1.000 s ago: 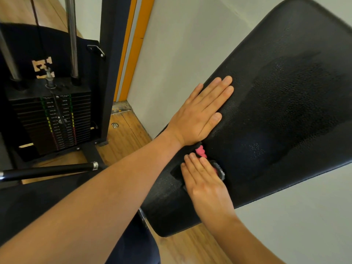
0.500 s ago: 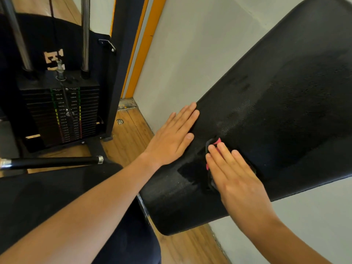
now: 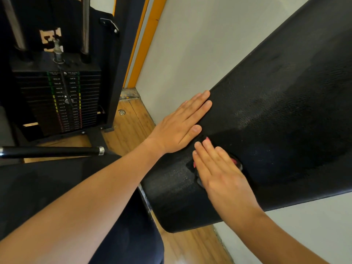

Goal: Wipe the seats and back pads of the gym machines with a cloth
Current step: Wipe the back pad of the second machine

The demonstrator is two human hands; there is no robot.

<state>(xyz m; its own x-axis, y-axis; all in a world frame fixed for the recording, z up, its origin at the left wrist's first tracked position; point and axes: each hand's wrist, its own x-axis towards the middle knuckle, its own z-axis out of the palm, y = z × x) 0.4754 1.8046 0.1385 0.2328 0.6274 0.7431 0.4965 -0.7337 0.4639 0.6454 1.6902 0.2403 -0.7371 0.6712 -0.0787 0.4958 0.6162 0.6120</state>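
Black textured back pad (image 3: 276,115), damp-dark patches at near end and right, drier-looking far upper stretch probably left. Right hand (image 3: 222,174) flat, fingers straight, pressing mostly hidden pink cloth (image 3: 206,139) onto pad. Left hand (image 3: 181,124) flat, bracing left edge.

cloth (image 3: 206,139) mostly hidden — back pad (image 3: 276,121) cropped

Since a second ago the right hand (image 3: 219,168) has slid the cloth (image 3: 235,161) up the back pad (image 3: 285,121).
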